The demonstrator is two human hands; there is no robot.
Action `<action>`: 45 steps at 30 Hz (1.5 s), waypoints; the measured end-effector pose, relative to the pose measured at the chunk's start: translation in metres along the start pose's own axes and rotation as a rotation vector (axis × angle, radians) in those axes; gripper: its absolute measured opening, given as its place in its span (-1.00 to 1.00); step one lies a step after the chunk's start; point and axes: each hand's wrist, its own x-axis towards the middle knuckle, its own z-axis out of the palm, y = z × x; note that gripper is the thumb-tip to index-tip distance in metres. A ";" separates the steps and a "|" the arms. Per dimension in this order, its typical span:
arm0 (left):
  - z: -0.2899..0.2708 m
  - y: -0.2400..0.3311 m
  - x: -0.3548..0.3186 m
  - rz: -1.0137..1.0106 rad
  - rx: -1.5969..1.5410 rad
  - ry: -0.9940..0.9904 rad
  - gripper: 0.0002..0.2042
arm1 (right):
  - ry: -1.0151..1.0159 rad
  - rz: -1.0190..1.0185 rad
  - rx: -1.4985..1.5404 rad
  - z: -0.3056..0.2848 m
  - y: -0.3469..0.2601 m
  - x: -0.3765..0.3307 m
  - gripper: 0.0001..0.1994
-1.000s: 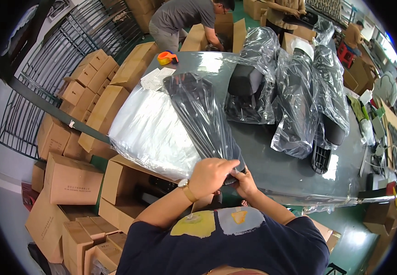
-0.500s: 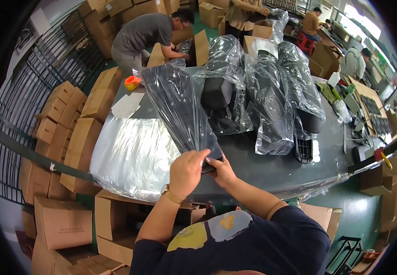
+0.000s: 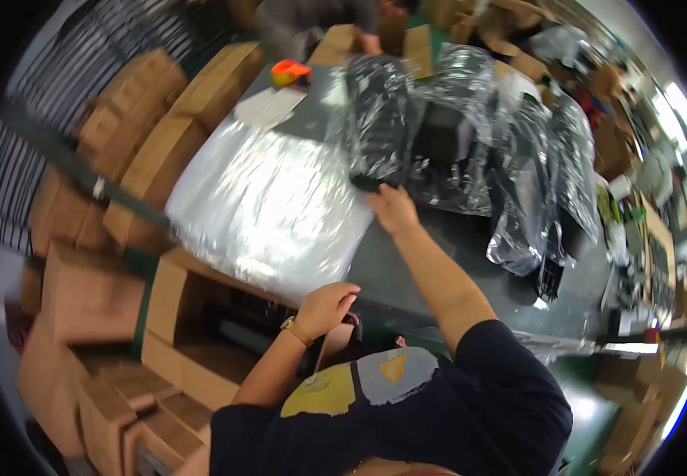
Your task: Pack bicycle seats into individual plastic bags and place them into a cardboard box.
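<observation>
My right hand (image 3: 393,210) reaches forward over the grey table (image 3: 407,270). Its fingers grip the near end of a long black part in a clear plastic bag (image 3: 377,119), which lies on the far side of the table. Beside it on the right are more black parts in clear bags (image 3: 450,135). My left hand (image 3: 327,309), with a watch at the wrist, hangs at the table's near edge with its fingers curled and nothing visible in them. Just beyond it, a stack of clear plastic bags (image 3: 272,206) covers the table's left part.
An orange tape roll (image 3: 289,73) and white sheets (image 3: 270,108) sit at the far left of the table. Cardboard boxes (image 3: 157,178) line the left side, and an open carton (image 3: 192,317) stands below the near edge. Across the table a person in grey (image 3: 304,24) bends over a carton.
The bagged black part has gone from in front of me to the far side, beside the other bagged parts. My left hand has let go of it. The view has shifted.
</observation>
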 end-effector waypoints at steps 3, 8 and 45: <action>0.021 -0.043 -0.087 -0.354 0.069 0.039 -0.80 | -0.070 0.217 -0.206 -0.004 -0.003 -0.031 -0.72; 0.060 -0.046 -0.203 -1.026 0.105 -0.119 -0.77 | -0.117 0.263 -0.733 -0.020 0.003 -0.083 -0.71; 0.379 -0.436 -0.389 -1.636 -1.821 1.782 -0.13 | -0.400 -1.133 -2.570 -0.070 -0.026 -0.110 -0.47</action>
